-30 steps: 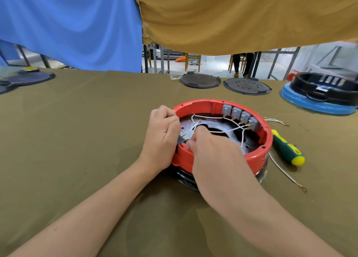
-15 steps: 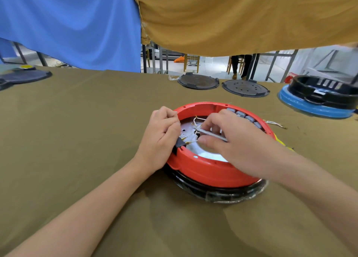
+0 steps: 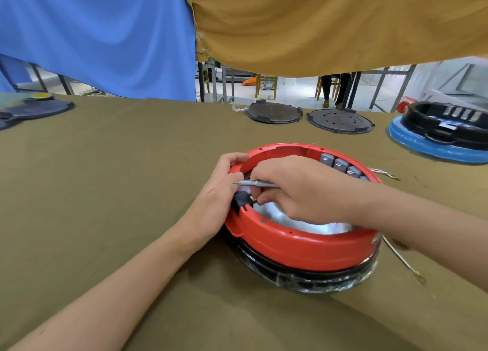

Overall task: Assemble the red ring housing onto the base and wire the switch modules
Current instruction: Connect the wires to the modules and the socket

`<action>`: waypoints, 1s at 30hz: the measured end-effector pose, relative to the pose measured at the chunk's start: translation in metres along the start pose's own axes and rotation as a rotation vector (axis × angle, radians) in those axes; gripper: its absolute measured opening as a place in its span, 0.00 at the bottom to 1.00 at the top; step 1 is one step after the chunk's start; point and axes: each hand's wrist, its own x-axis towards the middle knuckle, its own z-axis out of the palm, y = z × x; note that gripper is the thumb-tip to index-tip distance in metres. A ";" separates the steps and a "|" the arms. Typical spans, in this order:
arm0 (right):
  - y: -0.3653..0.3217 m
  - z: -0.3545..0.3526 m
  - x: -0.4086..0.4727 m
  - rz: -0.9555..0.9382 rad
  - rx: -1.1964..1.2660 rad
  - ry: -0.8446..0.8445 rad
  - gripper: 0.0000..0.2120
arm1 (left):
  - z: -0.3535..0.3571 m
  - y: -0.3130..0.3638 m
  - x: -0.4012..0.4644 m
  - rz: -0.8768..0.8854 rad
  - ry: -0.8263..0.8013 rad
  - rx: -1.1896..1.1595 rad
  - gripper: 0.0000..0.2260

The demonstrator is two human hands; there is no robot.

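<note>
The red ring housing [image 3: 298, 241] sits on a black base [image 3: 303, 274] wrapped in clear film, near the middle of the olive-covered surface [image 3: 118, 179]. It is glossy, with small holes along its rim. Grey switch modules [image 3: 340, 165] line its far inner wall; a silvery plate shows inside. The left hand [image 3: 219, 200] grips the ring's left rim. The right hand [image 3: 298, 189] pinches a thin metal tool [image 3: 254, 183] pointing left.

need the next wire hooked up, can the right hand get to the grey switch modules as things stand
Probably yes. The grey switch modules sit uncovered along the far inner wall of the red ring housing, just beyond the right hand. That hand holds a thin metal tool, which may get in the way.
</note>
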 end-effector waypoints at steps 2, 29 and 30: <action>0.002 0.003 0.001 -0.023 -0.003 0.027 0.09 | -0.001 0.000 0.000 0.006 0.007 0.006 0.15; -0.001 0.006 -0.002 -0.114 0.088 0.117 0.09 | 0.000 -0.002 0.002 -0.060 0.039 -0.044 0.15; -0.002 0.003 0.000 -0.126 0.064 0.084 0.09 | 0.000 -0.002 0.002 -0.072 0.045 -0.043 0.15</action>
